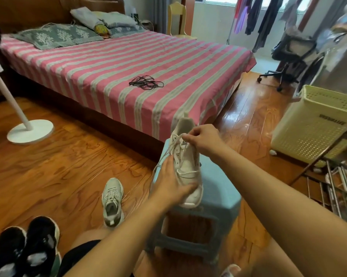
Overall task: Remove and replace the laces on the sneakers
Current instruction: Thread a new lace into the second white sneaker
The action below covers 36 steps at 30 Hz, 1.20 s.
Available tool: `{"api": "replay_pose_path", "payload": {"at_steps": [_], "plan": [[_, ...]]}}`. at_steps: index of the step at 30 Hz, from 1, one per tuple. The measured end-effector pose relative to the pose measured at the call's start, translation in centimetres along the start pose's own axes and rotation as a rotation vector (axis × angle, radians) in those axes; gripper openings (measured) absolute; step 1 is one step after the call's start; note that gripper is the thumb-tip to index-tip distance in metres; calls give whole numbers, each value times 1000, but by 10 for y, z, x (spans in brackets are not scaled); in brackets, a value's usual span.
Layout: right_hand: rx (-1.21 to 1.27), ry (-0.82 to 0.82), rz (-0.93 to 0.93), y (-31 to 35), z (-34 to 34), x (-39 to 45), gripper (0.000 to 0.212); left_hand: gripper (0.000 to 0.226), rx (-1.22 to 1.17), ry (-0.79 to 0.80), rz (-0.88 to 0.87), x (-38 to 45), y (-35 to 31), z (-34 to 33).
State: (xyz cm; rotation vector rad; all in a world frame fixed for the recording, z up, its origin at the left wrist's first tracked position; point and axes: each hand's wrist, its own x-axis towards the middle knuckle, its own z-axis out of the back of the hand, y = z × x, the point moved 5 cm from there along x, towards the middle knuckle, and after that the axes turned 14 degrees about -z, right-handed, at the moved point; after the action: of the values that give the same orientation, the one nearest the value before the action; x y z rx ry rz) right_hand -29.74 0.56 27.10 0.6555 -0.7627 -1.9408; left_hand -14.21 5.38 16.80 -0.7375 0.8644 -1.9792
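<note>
At the bottom left of the frame stand a pair of black sneakers [24,250] with white soles, side by side on the wooden floor [58,166]. Just above them, lower centre, a second white sneaker [112,200] lies on the floor with its opening toward the camera, its laces threaded.

At the centre of the frame, a white sneaker [186,166] rests on a light blue plastic stool [214,196], toe toward the camera and heel toward the bed. Its upper is pale mesh with a small dark logo on the side, and its tongue stands up at the far end. A white lace [175,147] runs loosely through the eyelets, slack strands crossing the upper. The left hand [172,180] grips the sneaker's side near the toe, thumb across the top and fingers curled round it. The right hand [202,138] pinches the lace at the top eyelets, fingers drawn together on the strand.

To the right, mid-frame, stands a pale yellow perforated laundry basket [316,124], with a metal rack [336,180] below it at the right edge. At the left edge a white fan stand [29,130] sits on the floor.

Farther back, a bed [108,62] with a pink and grey striped sheet fills the upper middle. A bundle of black laces [146,82] lies on it, well apart from the stool.
</note>
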Motion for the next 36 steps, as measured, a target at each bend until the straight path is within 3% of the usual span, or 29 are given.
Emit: {"api": "replay_pose_path", "payload": {"at_steps": [3,9,14,16,19,20,22,24,27,29,32,36], "plan": [[161,23,20,22,13,10,22,124,30,26,-1,2,3,-1],[233,53,-17,23,-2,17,26,122,80,43,16,2,1,0],[244,229,39,25,7,10,24,120,9,47,44,17,-17,10],[261,259,68,23,12,6,22,94,-65,-80,21,33,-36,24],[341,270,48,13,17,2,19,24,-78,-195,-13,58,-45,41],[382,265,19,3,18,1,20,11,-58,-189,-38,62,-46,45],[536,276,-60,-20,20,-3,23,13,-128,-141,-72,57,-46,50],[838,353,-165,-38,23,-8,22,16,-364,-131,-31,45,-47,58],[1110,442,-256,-44,42,-12,23,17,-785,-256,131,39,-46,80],[1039,467,-169,-38,56,-14,23,15,-737,-315,189,38,-40,99],[833,512,-88,-35,49,-27,19,22,-576,-174,213,28,-38,100],[770,586,-84,-27,31,-40,21,18,-882,-124,173,25,-64,82]]}}
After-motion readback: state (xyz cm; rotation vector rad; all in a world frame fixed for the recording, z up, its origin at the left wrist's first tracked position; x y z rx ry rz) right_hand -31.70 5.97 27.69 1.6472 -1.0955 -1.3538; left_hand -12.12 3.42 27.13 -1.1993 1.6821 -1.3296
